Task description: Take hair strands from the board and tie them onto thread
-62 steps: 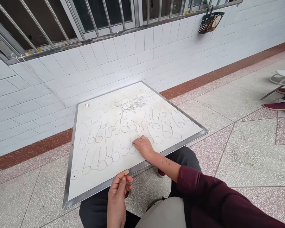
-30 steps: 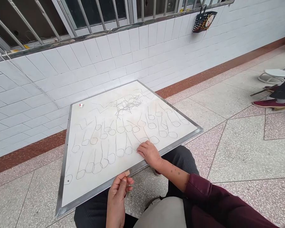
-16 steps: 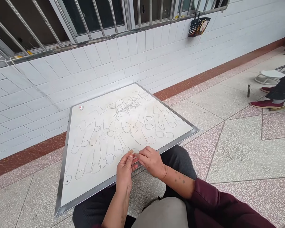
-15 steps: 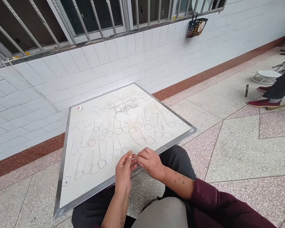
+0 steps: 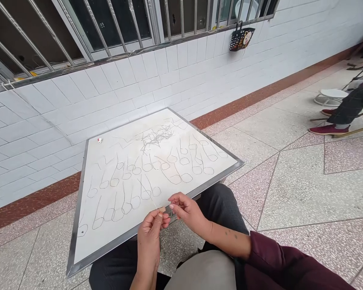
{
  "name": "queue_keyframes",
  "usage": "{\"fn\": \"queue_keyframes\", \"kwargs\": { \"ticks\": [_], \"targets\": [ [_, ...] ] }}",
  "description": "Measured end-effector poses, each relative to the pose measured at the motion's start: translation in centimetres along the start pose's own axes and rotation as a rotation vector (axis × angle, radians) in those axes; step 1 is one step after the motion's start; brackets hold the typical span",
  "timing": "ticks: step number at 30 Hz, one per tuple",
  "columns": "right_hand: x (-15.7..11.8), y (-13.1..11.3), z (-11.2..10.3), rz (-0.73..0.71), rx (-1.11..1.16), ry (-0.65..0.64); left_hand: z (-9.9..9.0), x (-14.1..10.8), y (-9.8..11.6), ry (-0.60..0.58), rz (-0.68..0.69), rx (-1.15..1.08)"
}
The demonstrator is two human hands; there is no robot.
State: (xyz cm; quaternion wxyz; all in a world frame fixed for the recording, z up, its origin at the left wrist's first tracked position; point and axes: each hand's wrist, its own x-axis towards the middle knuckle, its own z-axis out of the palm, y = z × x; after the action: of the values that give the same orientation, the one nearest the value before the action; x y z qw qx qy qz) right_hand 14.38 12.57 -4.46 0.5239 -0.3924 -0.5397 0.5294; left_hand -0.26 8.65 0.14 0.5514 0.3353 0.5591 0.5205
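My left hand [image 5: 151,229] is closed in a pinch over the near edge of the white board. Between its thumb and index finger is a thin wire [image 5: 154,201], one end pointing up and away. A small tan piece, possibly tape, shows at that index fingertip. To the right, the wire curves in a loop towards my right hand [image 5: 186,211], whose thumb and index finger are bent around the loop's far side. On the board [image 5: 109,241] lie several wires with a round loop and a long straight tail, set out in rough rows.
Towards the back of the board is a tangled pile of bent wires [image 5: 157,137]. A small red-and-white object [image 5: 100,140] sits at its far left corner. Beyond stands a tiled wall with a barred window and a hanging black basket [image 5: 241,39]. At right, a person's leg [image 5: 347,106] and a white stool [image 5: 331,96] appear.
My hands have shifted slightly left and nearer to me. The right fingers have spread from a tight bunch, and the wire's straight end and loop now show. The view has turned slightly.
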Motion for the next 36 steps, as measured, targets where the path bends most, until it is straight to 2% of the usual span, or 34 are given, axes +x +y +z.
{"fn": "queue_keyframes", "kwargs": {
  "ticks": [2, 5, 13, 19, 24, 31, 36],
  "targets": [
    [-0.2, -0.6, 0.2, 0.054, 0.105, -0.009, 0.1, -0.3, -0.1, 0.0, 0.03, -0.007],
    [-0.7, -1.4, 0.5, 0.075, 0.148, -0.023, 0.3, -0.8, -0.1, 0.019, 0.066, -0.093],
    [-1.9, -2.6, 0.9, 0.055, 0.027, 0.002, 0.2, -1.6, 0.6, 0.028, 0.079, -0.133],
    [-2.3, -2.6, 0.7, -0.046, -0.106, 0.005, -0.5, -2.1, 0.7, 0.026, 0.053, -0.115],
    [-2.9, -3.1, 0.4, -0.128, -0.218, -0.022, -1.2, -2.7, 1.0, -0.021, 0.004, -0.014],
    [-3.2, -3.9, 0.3, -0.441, -0.492, -0.046, -1.5, -3.3, 1.7, -0.083, -0.033, 0.12],
    [-3.3, -3.8, 0.3, -0.491, -0.545, -0.078, -1.7, -3.4, 1.7, -0.085, -0.055, 0.13]
  ]
}}
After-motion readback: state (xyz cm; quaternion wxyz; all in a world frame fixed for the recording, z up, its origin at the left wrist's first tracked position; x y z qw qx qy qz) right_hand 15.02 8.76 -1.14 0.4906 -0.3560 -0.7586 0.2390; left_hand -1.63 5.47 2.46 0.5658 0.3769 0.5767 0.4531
